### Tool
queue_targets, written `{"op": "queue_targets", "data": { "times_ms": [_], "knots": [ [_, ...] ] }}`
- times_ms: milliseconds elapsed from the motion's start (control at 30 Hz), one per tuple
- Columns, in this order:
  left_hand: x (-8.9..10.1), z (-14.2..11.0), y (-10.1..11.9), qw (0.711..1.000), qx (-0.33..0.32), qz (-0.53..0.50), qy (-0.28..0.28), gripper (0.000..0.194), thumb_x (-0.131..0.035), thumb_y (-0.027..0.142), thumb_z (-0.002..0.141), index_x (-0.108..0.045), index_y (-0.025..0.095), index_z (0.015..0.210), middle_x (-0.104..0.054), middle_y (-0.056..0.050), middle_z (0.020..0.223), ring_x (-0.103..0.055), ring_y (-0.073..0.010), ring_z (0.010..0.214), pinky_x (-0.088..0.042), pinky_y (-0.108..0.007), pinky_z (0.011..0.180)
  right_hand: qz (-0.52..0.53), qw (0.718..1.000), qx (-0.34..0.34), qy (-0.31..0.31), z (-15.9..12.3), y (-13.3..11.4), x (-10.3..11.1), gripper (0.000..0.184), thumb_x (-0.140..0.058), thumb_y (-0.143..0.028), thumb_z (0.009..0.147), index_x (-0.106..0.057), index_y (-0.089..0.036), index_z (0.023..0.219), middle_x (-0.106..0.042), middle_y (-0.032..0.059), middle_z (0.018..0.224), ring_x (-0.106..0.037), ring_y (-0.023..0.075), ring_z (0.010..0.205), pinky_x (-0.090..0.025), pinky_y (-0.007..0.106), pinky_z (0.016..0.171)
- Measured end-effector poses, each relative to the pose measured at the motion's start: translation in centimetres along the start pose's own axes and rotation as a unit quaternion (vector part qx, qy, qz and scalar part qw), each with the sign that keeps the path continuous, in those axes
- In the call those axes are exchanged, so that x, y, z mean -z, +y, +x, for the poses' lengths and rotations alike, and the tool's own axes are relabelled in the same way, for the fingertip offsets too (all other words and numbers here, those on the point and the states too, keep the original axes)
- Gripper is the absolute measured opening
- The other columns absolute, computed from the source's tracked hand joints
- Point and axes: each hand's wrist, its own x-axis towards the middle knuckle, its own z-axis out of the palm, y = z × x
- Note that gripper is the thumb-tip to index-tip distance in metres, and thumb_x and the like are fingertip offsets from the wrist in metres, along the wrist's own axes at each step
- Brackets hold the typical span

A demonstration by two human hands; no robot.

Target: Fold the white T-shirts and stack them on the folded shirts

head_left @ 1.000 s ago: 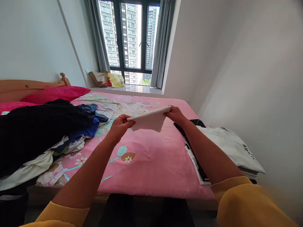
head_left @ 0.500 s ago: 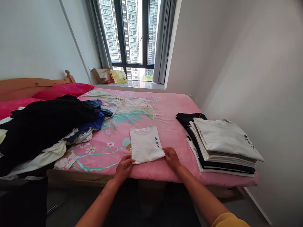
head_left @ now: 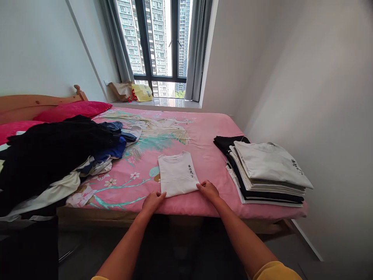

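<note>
A folded white T-shirt (head_left: 176, 173) with dark lettering down its right side lies on the pink bedspread (head_left: 208, 130), neckline away from me. My left hand (head_left: 154, 202) pinches its near left corner, thumb on top. At the near right corner, my right hand (head_left: 209, 190) grips the fabric the same way, fingers partly tucked under. To the right stands a stack of folded clothes (head_left: 269, 194), black and white in layers, topped by a white shirt (head_left: 268, 161) with similar lettering.
A loose heap of clothes (head_left: 61, 149), mostly black, covers the bed's left side beside red pillows (head_left: 72, 111). The bed's wooden edge (head_left: 110, 219) runs along the front. Paper bags (head_left: 121, 91) stand on the windowsill. A wall (head_left: 320, 128) rises on the right.
Both hands have closed more firmly on the near corners of the T-shirt, the left thumb now lying over its edge. The view has shifted slightly; the shirt remains flat on the bed.
</note>
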Motion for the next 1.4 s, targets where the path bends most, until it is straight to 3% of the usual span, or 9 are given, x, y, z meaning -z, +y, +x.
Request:
{"op": "queue_targets", "data": {
  "times_ms": [200, 433, 567, 767, 933, 1067, 1200, 1300, 1400],
  "knots": [
    [0.0, -0.2, -0.4, 0.984, 0.058, -0.148, -0.074, 0.045, -0.06, 0.053, 0.072, -0.053, 0.018, 0.1, -0.069, -0.009, 0.093, -0.062, -0.0114, 0.052, -0.031, -0.016, 0.037, 0.079, 0.997, -0.003, -0.021, -0.2, -0.3, -0.5, 0.027, -0.053, -0.046, 0.081, -0.056, -0.019, 0.084, -0.065, 0.0005, 0.072, -0.057, 0.0109, 0.058, -0.038, 0.02, 0.051],
    [-0.3, -1.2, -0.6, 0.968, 0.047, -0.243, -0.051, 0.069, -0.069, 0.04, 0.071, -0.04, 0.026, 0.132, -0.069, -0.007, 0.092, -0.06, -0.0104, 0.047, -0.034, -0.016, 0.035, 0.173, 0.983, -0.009, -0.059, -0.7, -0.1, -0.9, 0.019, -0.049, -0.036, 0.085, -0.049, -0.019, 0.077, -0.057, -0.0042, 0.054, -0.05, 0.0079, 0.04, -0.036, 0.018, 0.039],
    [-0.5, -1.7, -0.5, 0.974, 0.051, -0.218, -0.029, 0.066, -0.069, 0.042, 0.07, -0.044, 0.021, 0.127, -0.07, -0.006, 0.086, -0.058, -0.0091, 0.043, -0.037, -0.017, 0.036, 0.199, 0.976, -0.032, -0.083, -0.9, 0.4, -1.2, 0.016, -0.049, -0.033, 0.084, -0.045, -0.019, 0.077, -0.061, -0.0027, 0.059, -0.05, 0.0074, 0.036, -0.032, 0.017, 0.033],
    [-0.6, -1.0, -0.2, 0.981, 0.054, -0.185, -0.04, 0.047, -0.068, 0.049, 0.065, -0.056, 0.015, 0.095, -0.068, -0.007, 0.082, -0.055, -0.009, 0.042, -0.031, -0.017, 0.034, 0.203, 0.973, -0.065, -0.091, -0.2, 0.3, -1.6, 0.034, -0.046, -0.052, 0.084, -0.046, -0.018, 0.082, -0.063, 0.0018, 0.061, -0.053, 0.0112, 0.036, -0.036, 0.021, 0.032],
    [-0.6, -1.7, -0.3, 0.983, 0.03, -0.173, -0.049, 0.04, -0.07, 0.045, 0.061, -0.054, 0.015, 0.083, -0.06, 0.0, 0.061, -0.047, -0.0061, 0.038, -0.029, -0.017, 0.035, 0.198, 0.972, -0.064, -0.111, -1.4, 0.3, -1.5, 0.026, -0.043, -0.041, 0.086, -0.047, -0.018, 0.075, -0.057, -0.0021, 0.053, -0.051, 0.009, 0.036, -0.034, 0.018, 0.033],
    [-0.9, -4.4, -2.3, 0.984, 0.028, -0.17, -0.05, 0.046, -0.069, 0.045, 0.059, -0.053, 0.016, 0.092, -0.057, 0.003, 0.055, -0.045, -0.0064, 0.036, -0.022, -0.016, 0.034, 0.188, 0.968, -0.077, -0.143, -4.7, 1.8, -2.2, 0.022, -0.04, -0.037, 0.086, -0.046, -0.019, 0.074, -0.055, -0.0034, 0.049, -0.05, 0.0098, 0.034, -0.031, 0.018, 0.032],
    [-1.3, -6.7, -6.4, 0.982, 0.033, -0.173, -0.064, 0.059, -0.068, 0.055, 0.056, -0.054, 0.016, 0.098, -0.058, 0.003, 0.055, -0.045, -0.0083, 0.035, -0.023, -0.017, 0.032, 0.13, 0.968, -0.095, -0.191, -8.4, 4.5, -2.8, 0.026, -0.038, -0.039, 0.087, -0.048, -0.02, 0.072, -0.058, -0.001, 0.05, -0.049, 0.0115, 0.033, -0.03, 0.02, 0.033],
    [-0.8, -7.5, -8.7, 0.989, 0.025, -0.146, -0.007, 0.06, -0.063, 0.062, 0.059, -0.057, 0.015, 0.097, -0.062, -0.001, 0.063, -0.051, -0.0122, 0.041, -0.032, -0.021, 0.034, 0.051, 0.986, -0.07, -0.146, -10.5, 5.6, -1.9, 0.033, -0.04, -0.045, 0.086, -0.051, -0.02, 0.066, -0.058, -0.0006, 0.049, -0.049, 0.0117, 0.036, -0.031, 0.022, 0.039],
    [0.0, -7.7, -8.6, 0.987, -0.069, -0.093, 0.111, 0.048, -0.057, 0.059, 0.07, -0.061, 0.016, 0.091, -0.068, -0.006, 0.081, -0.064, -0.0196, 0.071, -0.051, -0.03, 0.061, 0.029, 0.999, 0.018, 0.002, -11.4, 4.4, -0.2, 0.039, -0.039, -0.05, 0.086, -0.053, -0.02, 0.066, -0.059, -0.0002, 0.054, -0.054, 0.0136, 0.049, -0.036, 0.024, 0.049]
  ]
}}
